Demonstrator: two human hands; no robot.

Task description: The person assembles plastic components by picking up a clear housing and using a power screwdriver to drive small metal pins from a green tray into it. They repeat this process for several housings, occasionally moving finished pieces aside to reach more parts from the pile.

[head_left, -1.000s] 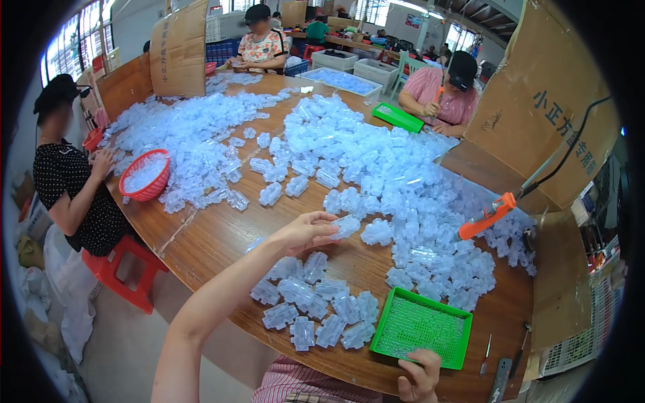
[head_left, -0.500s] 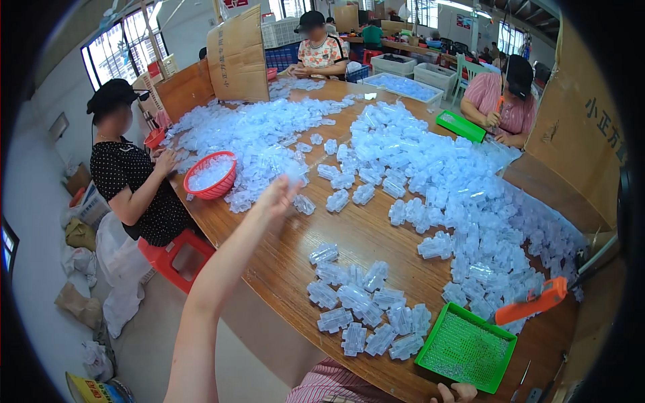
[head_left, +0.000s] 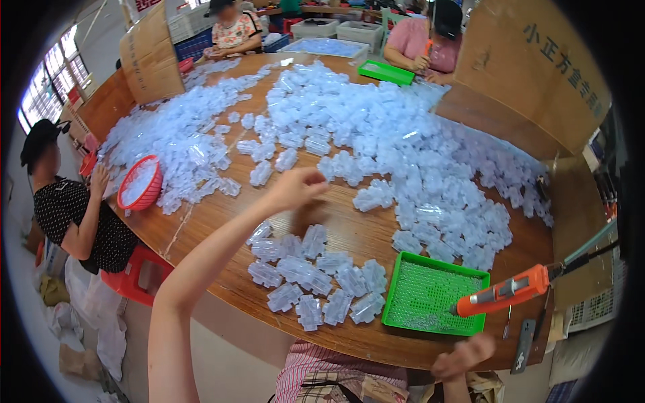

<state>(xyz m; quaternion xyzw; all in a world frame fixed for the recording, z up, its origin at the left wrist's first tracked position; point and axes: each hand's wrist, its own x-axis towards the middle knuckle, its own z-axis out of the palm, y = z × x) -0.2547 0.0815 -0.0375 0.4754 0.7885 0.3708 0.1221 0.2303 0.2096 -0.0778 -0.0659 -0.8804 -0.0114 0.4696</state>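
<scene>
My left hand (head_left: 299,190) is above the middle of the table, fingers loosely bent and apart, with nothing visible in them. Below it lies a group of clear plastic block-shaped pieces (head_left: 302,270). My right hand (head_left: 463,356) is at the table's near edge, below a green tray (head_left: 485,285) of small shiny parts; its fingers are curled and smeared by motion. An orange electric screwdriver (head_left: 504,292) hangs by its cord at a slant, its tip over the tray. Neither hand touches it.
Large heaps of clear pieces lie at left (head_left: 168,127) and right (head_left: 416,141). A red basket (head_left: 142,183) stands by a seated person (head_left: 74,201). Two more people sit across the table. Cardboard sheets (head_left: 531,74) stand at right; a dark flat tool (head_left: 523,346) lies near the edge.
My left hand has come back rightward from the left heap, where a blurred clear piece was at its fingertips. My right hand has risen into view. The view has turned right; the screwdriver hangs over the tray.
</scene>
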